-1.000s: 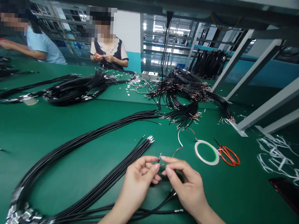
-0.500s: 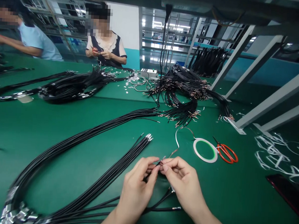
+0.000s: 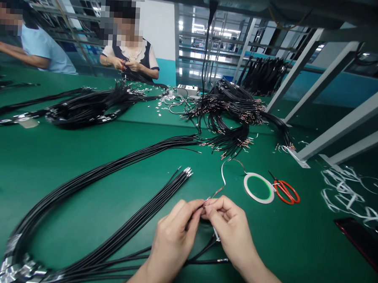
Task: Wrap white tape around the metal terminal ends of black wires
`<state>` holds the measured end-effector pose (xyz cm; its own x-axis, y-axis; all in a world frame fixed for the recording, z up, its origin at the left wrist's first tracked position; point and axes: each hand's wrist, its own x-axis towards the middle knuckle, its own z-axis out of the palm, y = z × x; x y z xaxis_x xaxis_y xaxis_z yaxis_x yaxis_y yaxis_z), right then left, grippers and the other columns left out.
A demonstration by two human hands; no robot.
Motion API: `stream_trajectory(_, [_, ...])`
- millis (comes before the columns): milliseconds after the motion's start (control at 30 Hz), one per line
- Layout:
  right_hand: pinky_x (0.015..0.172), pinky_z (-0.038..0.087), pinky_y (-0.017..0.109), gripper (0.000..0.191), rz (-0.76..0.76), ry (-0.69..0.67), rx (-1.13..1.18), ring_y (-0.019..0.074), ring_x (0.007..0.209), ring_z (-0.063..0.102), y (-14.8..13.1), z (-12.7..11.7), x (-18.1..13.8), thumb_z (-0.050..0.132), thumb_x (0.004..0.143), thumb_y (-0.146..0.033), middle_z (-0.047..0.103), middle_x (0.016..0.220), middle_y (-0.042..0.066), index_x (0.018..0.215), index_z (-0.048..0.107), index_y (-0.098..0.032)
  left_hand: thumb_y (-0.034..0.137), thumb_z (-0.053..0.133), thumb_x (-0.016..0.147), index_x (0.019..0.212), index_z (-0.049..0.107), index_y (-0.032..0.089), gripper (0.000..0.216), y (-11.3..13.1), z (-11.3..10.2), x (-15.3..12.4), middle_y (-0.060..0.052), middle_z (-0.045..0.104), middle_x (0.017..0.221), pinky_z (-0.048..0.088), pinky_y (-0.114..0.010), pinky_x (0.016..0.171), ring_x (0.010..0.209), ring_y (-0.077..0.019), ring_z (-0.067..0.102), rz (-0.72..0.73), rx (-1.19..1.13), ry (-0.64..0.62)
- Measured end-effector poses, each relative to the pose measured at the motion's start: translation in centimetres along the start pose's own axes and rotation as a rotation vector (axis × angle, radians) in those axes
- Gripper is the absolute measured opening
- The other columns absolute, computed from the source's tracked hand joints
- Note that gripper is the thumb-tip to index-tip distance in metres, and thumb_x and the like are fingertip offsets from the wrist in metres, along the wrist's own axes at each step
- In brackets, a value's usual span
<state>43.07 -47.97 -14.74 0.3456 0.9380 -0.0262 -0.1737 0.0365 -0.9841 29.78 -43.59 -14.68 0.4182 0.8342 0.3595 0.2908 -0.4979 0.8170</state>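
My left hand (image 3: 174,233) is closed, pinching the end of a black cable (image 3: 200,207) between thumb and fingers. Right against it, fingertips nearly touching, my right hand (image 3: 230,230) pinches the end of a thin copper tape (image 3: 223,179) with white backing at the cable's tip. That strip curves back to a flat white roll (image 3: 246,190) on the green table. Fingers cover most of the wrapped spot. Below the hands lie several loose black cable ends (image 3: 206,260). A bundle of black cables (image 3: 150,215) with silvery tips lies to the left.
Orange-handled scissors (image 3: 287,193) touch the roll's right side. White strips (image 3: 347,192) and a dark phone-like object (image 3: 361,245) lie at right. A heap of cables (image 3: 229,103) sits farther back, near slanted metal legs (image 3: 329,127). Two co-workers (image 3: 133,56) are across the table.
My hands have drawn slightly closer together at the cable end, and the left fingers have shifted forward over it. The view has tilted slightly. The co-worker opposite has lowered their hands a little.
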Motion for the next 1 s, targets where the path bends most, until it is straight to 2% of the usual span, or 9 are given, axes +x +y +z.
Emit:
stream_trajectory(333, [0.075, 0.052, 0.035, 0.016, 0.01, 0.01, 0.015, 0.0183, 0.075, 0.063, 0.08, -0.02, 0.05, 0.065, 0.08, -0.027, 0.066, 0.081, 0.005, 0.07, 0.058, -0.017, 0.012, 0.054, 0.086, 0.112, 0.061, 0.021, 0.029, -0.87, 0.3, -0.29, -0.004, 0.066, 0.085, 0.052, -0.021, 0.065, 0.073, -0.0132, 0.064, 0.192, 0.139, 0.022])
stream_trajectory(733, [0.074, 0.051, 0.034, 0.016, 0.009, 0.006, 0.017, 0.0179, 0.074, 0.061, 0.2, -0.12, 0.19, 0.066, 0.078, -0.025, 0.063, 0.078, 0.003, 0.069, 0.057, -0.017, 0.014, 0.054, 0.086, 0.113, 0.059, 0.019, 0.027, -0.83, 0.41, -0.55, -0.005, 0.065, 0.085, 0.052, -0.021, 0.066, 0.075, -0.0136, 0.064, 0.146, 0.156, 0.009])
stream_trajectory(1000, [0.074, 0.051, 0.032, 0.016, 0.004, 0.004, 0.041, 0.0172, 0.074, 0.062, 0.08, -0.01, 0.1, 0.066, 0.079, -0.025, 0.064, 0.076, 0.002, 0.068, 0.056, -0.017, 0.011, 0.052, 0.087, 0.116, 0.06, 0.019, 0.032, -0.98, 0.47, -0.48, -0.004, 0.061, 0.079, 0.052, -0.021, 0.064, 0.068, -0.0121, 0.062, 0.18, 0.128, -0.014])
